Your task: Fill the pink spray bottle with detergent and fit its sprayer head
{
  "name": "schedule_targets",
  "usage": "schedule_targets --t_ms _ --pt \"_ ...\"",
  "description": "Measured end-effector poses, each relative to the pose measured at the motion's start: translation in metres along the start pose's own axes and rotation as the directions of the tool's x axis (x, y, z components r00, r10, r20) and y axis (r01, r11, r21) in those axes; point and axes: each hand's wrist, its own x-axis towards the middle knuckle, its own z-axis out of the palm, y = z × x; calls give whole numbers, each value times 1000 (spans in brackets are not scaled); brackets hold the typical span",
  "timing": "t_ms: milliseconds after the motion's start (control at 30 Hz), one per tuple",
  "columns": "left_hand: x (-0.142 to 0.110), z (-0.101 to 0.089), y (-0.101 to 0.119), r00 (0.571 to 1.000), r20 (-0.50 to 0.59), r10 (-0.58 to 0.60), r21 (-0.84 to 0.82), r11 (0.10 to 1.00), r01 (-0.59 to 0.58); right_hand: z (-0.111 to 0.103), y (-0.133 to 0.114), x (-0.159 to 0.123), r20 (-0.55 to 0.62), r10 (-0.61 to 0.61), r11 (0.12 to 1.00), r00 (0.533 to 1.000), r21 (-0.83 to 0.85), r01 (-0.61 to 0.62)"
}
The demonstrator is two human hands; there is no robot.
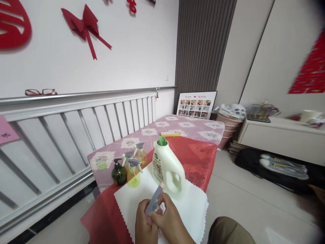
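Low in the middle, my left hand and my right hand are both closed around a pink spray bottle with a grey trigger head. Its pinkish nozzle tip points up and away from me, and my fingers hide most of the body. Just beyond it, a large cream-coloured detergent jug stands upright on a white scalloped mat. A green cap piece sits in the jug's mouth. To the left are several yellowish spray bottles with grey heads, beside a dark green pump bottle.
A red cloth lies over a purple patterned tablecloth. A round green lid and a yellow-edged box rest on the table. A white radiator runs along the left; a low cabinet stands right.
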Motion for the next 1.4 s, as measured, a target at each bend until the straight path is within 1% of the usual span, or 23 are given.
schedule_targets --t_ms 67,133,200,233,267,333,433,500,533,600,667,733,800,867,967,1000,1067,1100,1133,1167,1200,1300,1400 --pt "0 2 -1 1000 9 7 -58 998 -7 4 12 0 -16 -42 995 999 88 44" --pt "0 4 0 1000 -14 8 -113 994 -10 5 25 -1 0 -121 977 993 174 119" --pt "-1 4 4 999 -20 28 -136 990 -30 2 34 -3 39 -202 959 979 209 190" --pt "-1 3 6 999 -4 44 -139 989 -44 -1 37 -4 64 -235 954 970 208 217" --pt "-1 3 10 998 26 59 -145 988 -54 -4 39 -6 91 -258 951 962 199 236" --pt "1 0 15 990 118 76 -157 986 -57 -9 41 -8 134 -270 953 953 181 245" --pt "6 -9 19 968 245 61 -121 992 -32 -16 44 -9 112 -230 957 967 205 204" --pt "12 -17 17 942 334 30 -72 997 -6 -22 48 -5 77 -164 956 984 260 139" --pt "15 -21 16 922 388 11 -50 999 9 -25 49 -2 74 -118 952 990 291 92" --pt "23 -29 14 869 496 -9 -39 999 33 -34 50 8 104 -40 944 994 330 3" --pt "30 -34 13 819 573 2 -77 996 52 -43 45 20 152 -16 938 988 344 -37" --pt "35 -35 14 788 615 33 -146 987 73 -50 34 30 233 -43 938 971 345 -42" --pt "38 -35 15 765 641 55 -208 973 104 -54 21 38 362 -69 939 930 338 -62" --pt "41 -34 14 752 655 67 -252 958 135 -55 6 43 499 -81 945 863 313 -92" --pt "46 -33 12 731 681 42 -233 959 162 -55 -12 47 649 -85 960 756 258 -113" --pt "48 -34 11 727 685 32 -218 962 163 -56 -17 48 694 -107 968 712 235 -84" --pt "51 -34 8 718 695 21 -201 965 166 -56 -25 49 758 -171 981 630 192 35" --pt "51 -34 6 715 699 20 -203 964 171 -57 -29 49 773 -202 979 601 177 101" --pt "52 -34 4 719 695 20 -209 962 176 -57 -32 48 777 -227 974 588 167 156" --pt "52 -33 2 729 685 14 -214 960 182 -57 -35 46 769 -243 969 591 161 188" --pt "51 -32 -1 745 667 5 -219 957 190 -57 -36 44 752 -249 967 611 158 200" --pt "46 -28 -5 807 589 -29 -237 949 207 -55 -34 38 695 -218 975 685 135 174" --pt "38 -26 -4 843 533 -75 -225 948 226 -52 -27 33 621 -195 981 759 120 154"
